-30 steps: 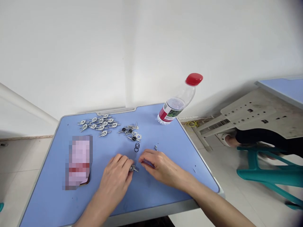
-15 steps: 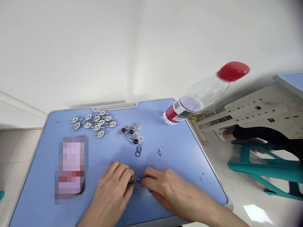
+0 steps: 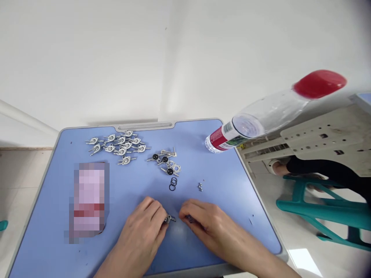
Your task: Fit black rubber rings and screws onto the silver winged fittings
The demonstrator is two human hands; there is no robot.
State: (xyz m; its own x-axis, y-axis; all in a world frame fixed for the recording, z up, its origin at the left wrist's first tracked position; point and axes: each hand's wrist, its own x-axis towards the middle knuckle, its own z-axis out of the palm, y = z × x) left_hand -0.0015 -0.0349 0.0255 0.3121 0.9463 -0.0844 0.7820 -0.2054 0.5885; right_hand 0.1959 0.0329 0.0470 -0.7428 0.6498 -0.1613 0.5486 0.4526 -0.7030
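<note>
Pinched in my left hand [image 3: 146, 227] is a small metal fitting [image 3: 170, 219] whose pin points right. My right hand [image 3: 210, 224], just to its right and apart from it, has its fingers curled around a small dark object [image 3: 189, 219], mostly hidden. Beyond my hands lie several black rings [image 3: 173, 184] and some tiny screws [image 3: 200, 187]. Farther back are metal parts with black round discs [image 3: 170, 171] and flat metal plates [image 3: 176, 168]. A cluster of similar metal fittings [image 3: 125, 145] lies at the back left.
On the blue table [image 3: 145, 173], a blurred-out pinkish object [image 3: 89, 197] lies at left. A red-capped bottle [image 3: 228, 138] stands at the back right. Beyond the right edge are a teal stool [image 3: 324, 200] and a person's leg [image 3: 313, 170]. A wall rises behind the table.
My right hand has moved slightly away from the metal fitting in my left hand, and more of the dark object in it shows. The whole view has shifted a little.
</note>
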